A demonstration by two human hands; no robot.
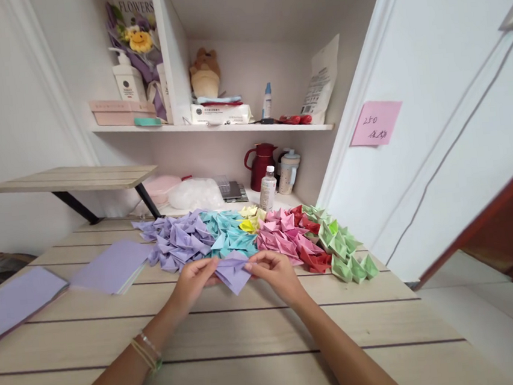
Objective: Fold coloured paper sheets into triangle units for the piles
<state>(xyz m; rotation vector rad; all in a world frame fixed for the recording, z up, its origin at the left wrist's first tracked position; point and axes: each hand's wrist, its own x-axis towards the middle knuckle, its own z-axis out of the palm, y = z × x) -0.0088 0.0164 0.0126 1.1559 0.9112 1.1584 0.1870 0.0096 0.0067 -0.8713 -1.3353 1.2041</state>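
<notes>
While the slatted worktop (261,331) stretches before you, a many-coloured heap of folded papers (274,234) lines its far side, purple sheets (112,267) lie leftward, and your left hand (197,278) and right hand (274,271) pinch a creased purple paper (234,273) just before the heap.

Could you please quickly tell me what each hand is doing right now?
Left hand: closed, pinching one side of the folded purple paper.
Right hand: closed, pinching the opposite side of the same paper.
</notes>
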